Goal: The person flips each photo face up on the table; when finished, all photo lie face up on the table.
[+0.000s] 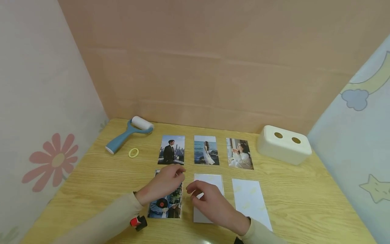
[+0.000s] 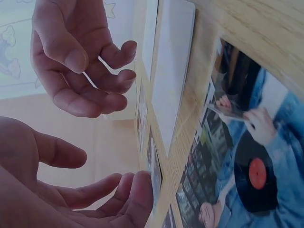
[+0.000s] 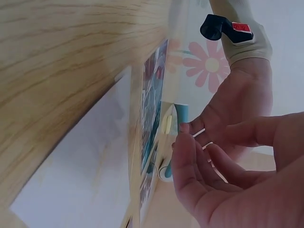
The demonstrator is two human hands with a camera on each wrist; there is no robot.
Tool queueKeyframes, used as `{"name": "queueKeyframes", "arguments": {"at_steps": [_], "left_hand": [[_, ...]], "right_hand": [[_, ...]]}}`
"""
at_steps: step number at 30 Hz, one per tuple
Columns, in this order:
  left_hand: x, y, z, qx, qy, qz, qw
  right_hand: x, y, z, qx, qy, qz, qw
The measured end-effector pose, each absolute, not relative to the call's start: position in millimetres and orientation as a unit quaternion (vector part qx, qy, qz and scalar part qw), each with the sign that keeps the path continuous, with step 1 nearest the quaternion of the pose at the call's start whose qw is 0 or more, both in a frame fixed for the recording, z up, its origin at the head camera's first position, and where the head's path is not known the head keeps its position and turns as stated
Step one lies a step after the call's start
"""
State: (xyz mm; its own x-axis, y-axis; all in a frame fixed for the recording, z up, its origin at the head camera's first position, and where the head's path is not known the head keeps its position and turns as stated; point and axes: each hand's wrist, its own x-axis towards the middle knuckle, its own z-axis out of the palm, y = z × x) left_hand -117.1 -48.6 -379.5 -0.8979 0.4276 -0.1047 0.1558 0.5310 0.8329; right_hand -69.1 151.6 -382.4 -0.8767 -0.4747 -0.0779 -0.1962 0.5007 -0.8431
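My left hand [image 1: 166, 179] hovers over a photo of someone holding a black record [image 1: 166, 210], covering its upper part. Loosely bent fingers with nothing between them show on that hand in the left wrist view. My right hand [image 1: 211, 202] hangs above a white card [image 1: 210, 178] in the middle of the front row, hiding part of it. Its fingers are relaxed and hold nothing, as the right wrist view also shows. The two hands face each other with a small gap between them. Another white card [image 1: 251, 200], faintly patterned, lies right of the right hand.
Behind lie a suited-figure photo [image 1: 173, 149], a seaside photo [image 1: 207, 150] and a window photo [image 1: 239, 154]. A blue-handled lint roller [image 1: 122, 139] and a yellow ring [image 1: 133, 153] are at the left. A cream box with two holes [image 1: 283, 145] stands at the back right.
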Motion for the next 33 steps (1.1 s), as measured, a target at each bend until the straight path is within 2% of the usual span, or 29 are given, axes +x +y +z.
{"name": "queueKeyframes", "arguments": {"at_steps": [12, 20, 33], "left_hand": [[-131, -33, -390, 0.207, 0.851, 0.45, 0.176], [-137, -18, -398, 0.207, 0.881, 0.402, 0.14], [-141, -6, -402, 0.199, 0.913, 0.321, 0.155]], "right_hand": [[-63, 167, -383, -0.19, 0.87, -0.436, 0.134], [-57, 179, -388, -0.167, 0.886, -0.416, 0.12], [-48, 203, -396, -0.153, 0.919, -0.351, 0.091]]}}
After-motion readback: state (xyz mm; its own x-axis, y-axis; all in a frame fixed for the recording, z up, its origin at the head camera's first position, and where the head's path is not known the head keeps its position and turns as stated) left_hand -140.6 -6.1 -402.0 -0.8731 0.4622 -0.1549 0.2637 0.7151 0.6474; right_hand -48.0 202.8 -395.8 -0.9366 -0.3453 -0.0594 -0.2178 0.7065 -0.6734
